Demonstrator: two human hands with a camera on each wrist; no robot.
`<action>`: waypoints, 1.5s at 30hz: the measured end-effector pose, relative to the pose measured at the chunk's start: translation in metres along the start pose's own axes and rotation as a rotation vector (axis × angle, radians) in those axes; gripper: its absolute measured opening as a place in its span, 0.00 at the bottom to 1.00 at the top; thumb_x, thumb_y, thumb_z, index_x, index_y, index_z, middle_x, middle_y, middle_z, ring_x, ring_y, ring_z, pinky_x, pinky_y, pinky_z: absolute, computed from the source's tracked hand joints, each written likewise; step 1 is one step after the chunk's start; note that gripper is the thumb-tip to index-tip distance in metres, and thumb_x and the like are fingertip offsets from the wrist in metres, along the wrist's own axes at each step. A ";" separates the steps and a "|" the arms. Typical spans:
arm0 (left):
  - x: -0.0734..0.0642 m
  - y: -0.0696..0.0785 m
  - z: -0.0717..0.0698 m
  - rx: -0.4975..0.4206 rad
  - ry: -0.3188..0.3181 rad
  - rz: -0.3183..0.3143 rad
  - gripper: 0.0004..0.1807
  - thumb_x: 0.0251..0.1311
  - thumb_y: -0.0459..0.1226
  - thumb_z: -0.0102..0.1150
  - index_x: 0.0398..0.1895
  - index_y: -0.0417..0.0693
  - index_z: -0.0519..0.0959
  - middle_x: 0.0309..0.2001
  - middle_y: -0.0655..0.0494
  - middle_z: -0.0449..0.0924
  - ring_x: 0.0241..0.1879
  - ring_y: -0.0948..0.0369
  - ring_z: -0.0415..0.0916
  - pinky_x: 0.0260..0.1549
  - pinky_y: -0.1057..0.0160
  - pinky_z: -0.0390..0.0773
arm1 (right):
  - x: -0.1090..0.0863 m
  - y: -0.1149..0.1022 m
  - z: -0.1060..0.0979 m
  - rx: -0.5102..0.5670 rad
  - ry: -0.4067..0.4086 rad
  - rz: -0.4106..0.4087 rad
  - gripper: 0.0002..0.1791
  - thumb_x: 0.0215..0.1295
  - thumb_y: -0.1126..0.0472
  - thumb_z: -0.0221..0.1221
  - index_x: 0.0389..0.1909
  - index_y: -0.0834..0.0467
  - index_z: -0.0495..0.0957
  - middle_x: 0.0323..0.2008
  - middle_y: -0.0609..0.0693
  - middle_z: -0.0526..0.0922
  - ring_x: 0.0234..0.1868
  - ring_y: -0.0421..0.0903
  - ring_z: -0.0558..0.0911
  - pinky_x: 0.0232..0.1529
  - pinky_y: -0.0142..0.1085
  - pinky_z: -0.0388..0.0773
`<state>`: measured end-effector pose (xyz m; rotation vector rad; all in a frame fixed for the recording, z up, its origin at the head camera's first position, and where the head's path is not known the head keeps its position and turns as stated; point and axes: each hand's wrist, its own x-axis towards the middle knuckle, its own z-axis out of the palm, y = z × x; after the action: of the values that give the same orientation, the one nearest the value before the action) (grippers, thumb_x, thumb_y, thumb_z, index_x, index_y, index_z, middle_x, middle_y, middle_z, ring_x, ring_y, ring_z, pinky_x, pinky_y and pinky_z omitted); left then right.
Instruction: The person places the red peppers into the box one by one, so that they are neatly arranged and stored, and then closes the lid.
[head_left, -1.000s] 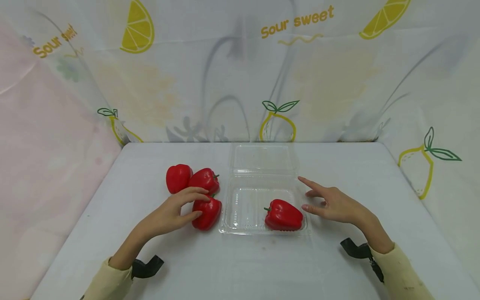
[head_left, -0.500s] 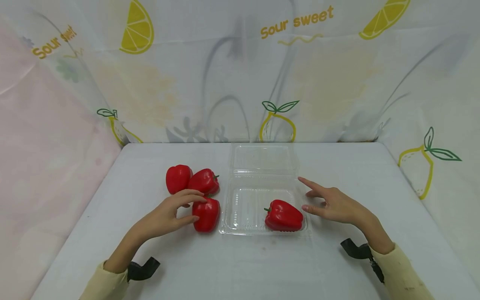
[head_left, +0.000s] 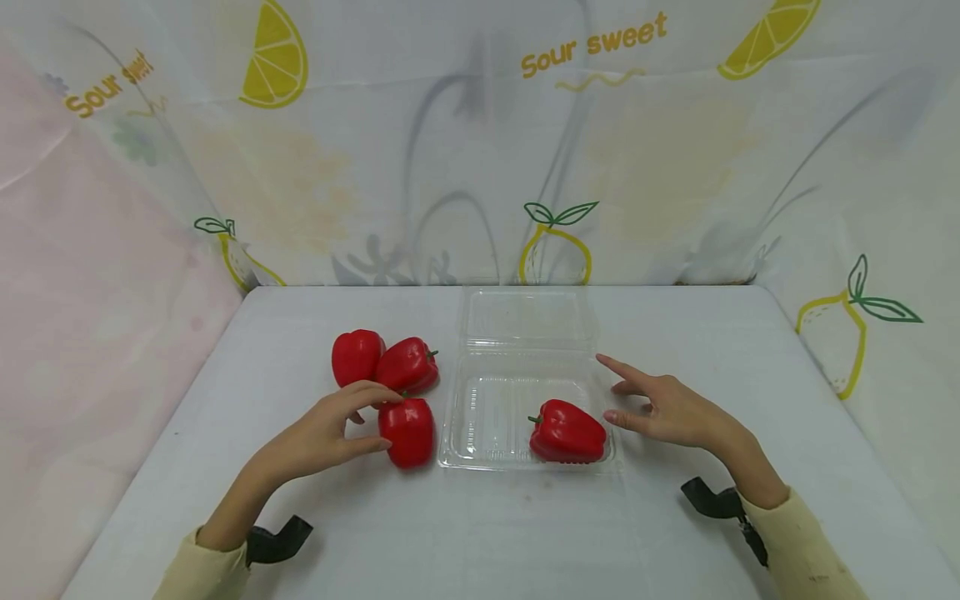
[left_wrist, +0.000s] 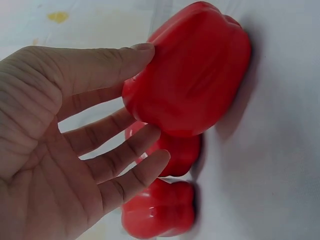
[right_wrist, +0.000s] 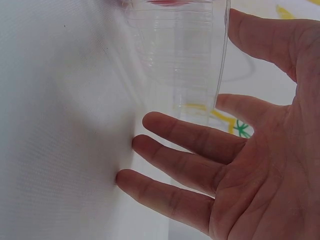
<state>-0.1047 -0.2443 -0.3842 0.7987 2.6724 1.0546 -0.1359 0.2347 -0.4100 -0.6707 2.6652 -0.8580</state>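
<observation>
My left hand [head_left: 330, 429] holds a red bell pepper [head_left: 408, 433] left of a clear plastic clamshell box [head_left: 480, 458], thumb on its near side and index finger by the stem end. In the left wrist view the thumb tip lies against this pepper [left_wrist: 192, 75], and the other fingers extend below and behind it. My right hand [head_left: 667, 408] is at the box's right side, fingers mostly straight. The right wrist view has its thumb and index fingertips right at the clear rim [right_wrist: 223, 55]. Inside the box, at its right, another red bell pepper [head_left: 567, 431] lies on its side.
Two more red bell peppers, one upright-looking [head_left: 357, 357] and one tipped over [head_left: 408, 364], sit together behind the left hand. The box's lid [head_left: 528, 317] lies folded back toward the rear of the white table [head_left: 525, 533]. A lemon-printed cloth [head_left: 450, 150] hangs behind.
My left hand has drawn back slightly toward the lower left, and its pepper has shifted the same way and turned more upright in view. The right hand and the box have stayed still.
</observation>
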 end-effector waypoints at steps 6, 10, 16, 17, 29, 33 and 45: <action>-0.002 -0.002 -0.001 0.009 -0.010 -0.001 0.34 0.46 0.33 0.77 0.59 0.52 0.75 0.52 0.60 0.76 0.49 0.58 0.74 0.40 0.52 0.82 | 0.000 0.001 0.001 0.001 0.000 0.000 0.44 0.64 0.41 0.61 0.76 0.50 0.55 0.54 0.57 0.81 0.55 0.57 0.79 0.46 0.52 0.80; -0.004 -0.002 -0.001 0.018 -0.007 -0.010 0.34 0.45 0.34 0.78 0.59 0.53 0.75 0.52 0.60 0.76 0.49 0.58 0.74 0.40 0.52 0.82 | 0.000 0.001 0.001 0.002 0.000 0.001 0.44 0.63 0.41 0.61 0.76 0.51 0.55 0.54 0.57 0.81 0.55 0.57 0.79 0.46 0.52 0.80; -0.005 -0.002 -0.001 0.031 0.003 -0.026 0.35 0.44 0.36 0.79 0.59 0.53 0.76 0.51 0.60 0.76 0.48 0.58 0.74 0.40 0.53 0.82 | 0.000 0.000 0.001 -0.001 -0.005 0.010 0.44 0.63 0.41 0.61 0.76 0.51 0.55 0.55 0.59 0.81 0.56 0.59 0.78 0.48 0.54 0.79; -0.005 -0.002 -0.001 0.034 0.003 -0.029 0.35 0.44 0.37 0.79 0.59 0.53 0.76 0.51 0.60 0.76 0.48 0.57 0.74 0.40 0.53 0.82 | 0.000 0.000 0.001 -0.002 -0.005 0.011 0.44 0.63 0.41 0.61 0.76 0.52 0.55 0.55 0.59 0.81 0.56 0.59 0.78 0.48 0.54 0.79; -0.004 0.000 0.002 0.077 0.043 -0.034 0.32 0.42 0.38 0.80 0.54 0.53 0.76 0.48 0.60 0.75 0.47 0.59 0.74 0.39 0.56 0.83 | -0.001 0.000 0.000 0.002 0.004 -0.004 0.44 0.63 0.42 0.62 0.76 0.51 0.55 0.54 0.57 0.81 0.55 0.57 0.79 0.47 0.53 0.80; -0.003 -0.001 0.005 0.082 0.056 -0.009 0.32 0.42 0.38 0.81 0.52 0.56 0.75 0.49 0.60 0.73 0.48 0.59 0.74 0.39 0.59 0.84 | -0.001 0.000 0.000 0.000 0.001 0.003 0.44 0.63 0.42 0.61 0.76 0.50 0.55 0.54 0.57 0.81 0.55 0.58 0.79 0.48 0.54 0.79; -0.002 -0.002 0.012 0.061 0.051 0.000 0.30 0.41 0.41 0.81 0.46 0.57 0.71 0.57 0.53 0.71 0.56 0.59 0.69 0.45 0.54 0.82 | 0.000 0.001 0.001 -0.010 -0.002 0.013 0.44 0.63 0.41 0.61 0.76 0.50 0.55 0.54 0.57 0.81 0.55 0.57 0.79 0.48 0.54 0.79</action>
<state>-0.0996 -0.2399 -0.3945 0.7935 2.7597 1.0110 -0.1358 0.2348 -0.4112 -0.6552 2.6706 -0.8413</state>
